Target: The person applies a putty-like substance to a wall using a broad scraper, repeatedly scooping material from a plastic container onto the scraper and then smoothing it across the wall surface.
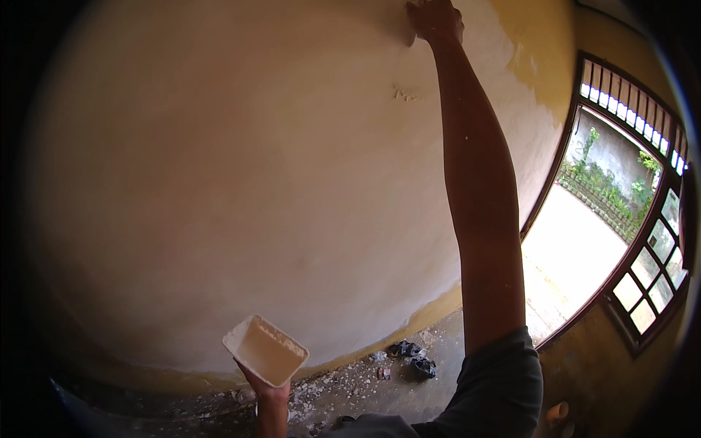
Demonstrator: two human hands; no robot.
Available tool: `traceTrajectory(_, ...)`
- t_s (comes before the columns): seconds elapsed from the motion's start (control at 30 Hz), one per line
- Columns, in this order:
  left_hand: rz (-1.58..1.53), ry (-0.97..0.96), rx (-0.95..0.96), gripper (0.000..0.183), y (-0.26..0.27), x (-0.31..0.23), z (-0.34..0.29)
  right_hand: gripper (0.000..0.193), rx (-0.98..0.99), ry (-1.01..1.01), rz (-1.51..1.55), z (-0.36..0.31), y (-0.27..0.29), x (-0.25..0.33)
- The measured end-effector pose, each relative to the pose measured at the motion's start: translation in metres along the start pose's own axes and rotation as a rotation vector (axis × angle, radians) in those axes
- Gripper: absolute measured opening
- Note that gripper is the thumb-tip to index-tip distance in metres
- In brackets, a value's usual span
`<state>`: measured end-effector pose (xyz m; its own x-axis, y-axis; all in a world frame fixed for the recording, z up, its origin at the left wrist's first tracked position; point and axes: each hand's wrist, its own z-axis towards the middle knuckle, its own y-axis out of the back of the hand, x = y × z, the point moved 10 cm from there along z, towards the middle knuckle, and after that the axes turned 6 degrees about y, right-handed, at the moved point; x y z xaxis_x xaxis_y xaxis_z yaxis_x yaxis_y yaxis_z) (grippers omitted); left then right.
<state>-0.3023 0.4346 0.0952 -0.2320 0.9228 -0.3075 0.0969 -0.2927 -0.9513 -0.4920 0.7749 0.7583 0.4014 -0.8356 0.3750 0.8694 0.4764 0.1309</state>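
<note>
Wall, cream-coated, fills the view from 9 to 1 o'clock; yellow band at its foot. Right hand pressed on it at 12, arm stretched straight up; grip closed on something I cannot make out. Left hand at 6, grip clamped under white tray, well below. Debris on floor.
</note>
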Motion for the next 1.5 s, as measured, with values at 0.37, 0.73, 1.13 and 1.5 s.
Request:
traceTrajectory(0.37, -0.007, -0.051, -0.041, 0.055, -0.017, -0.002, -0.007, 0.027, 0.217, 0.312, 0.252, -0.068, -0.061, 0.200)
traceTrajectory(0.73, -0.046, -0.089, -0.069, 0.055, -0.003, -0.001, -0.009, 0.025, -0.421, 0.567, 0.226, -0.081, 0.015, 0.145)
traceTrajectory(1.13, -0.040, -0.071, -0.102, 0.051, 0.017, 0.009, 0.002, 0.029, -0.127, 0.250, -0.091, -0.161, 0.017, -0.120)
traceTrajectory(1.5, -0.044, -0.087, -0.083, 0.052, 0.023, 0.009, 0.000, 0.033, 0.253, 0.065, -0.178, -0.144, -0.019, -0.072)
